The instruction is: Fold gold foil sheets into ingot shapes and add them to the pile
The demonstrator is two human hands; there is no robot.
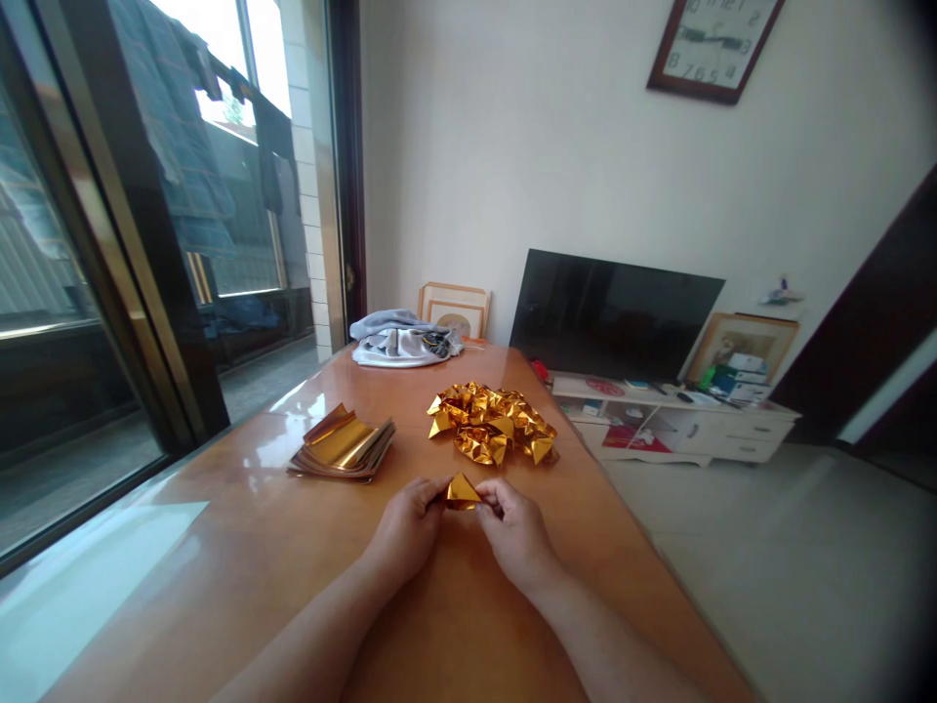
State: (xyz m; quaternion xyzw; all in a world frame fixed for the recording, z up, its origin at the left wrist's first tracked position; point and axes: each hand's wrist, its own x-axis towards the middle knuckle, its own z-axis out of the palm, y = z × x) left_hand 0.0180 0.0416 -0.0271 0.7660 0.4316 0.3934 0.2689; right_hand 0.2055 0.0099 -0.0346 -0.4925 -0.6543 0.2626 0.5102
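Note:
A small folded piece of gold foil paper (462,491) is held between my two hands, just above the table. My left hand (412,522) pinches its left corner, and my right hand (516,527) pinches the right corner with thumb and fingers. Beyond them lies a heap of folded gold foil pieces (489,422), shiny and angular. To the left of my hands sits a stack of gold foil sheets (343,447), its top sheet curling up.
The brown wooden table (241,566) runs toward the wall. Grey cloth (402,340) lies bundled at its far end. A television (615,317) stands on a white cabinet (692,430) at the right. Glass sliding doors (95,244) flank the table's left side.

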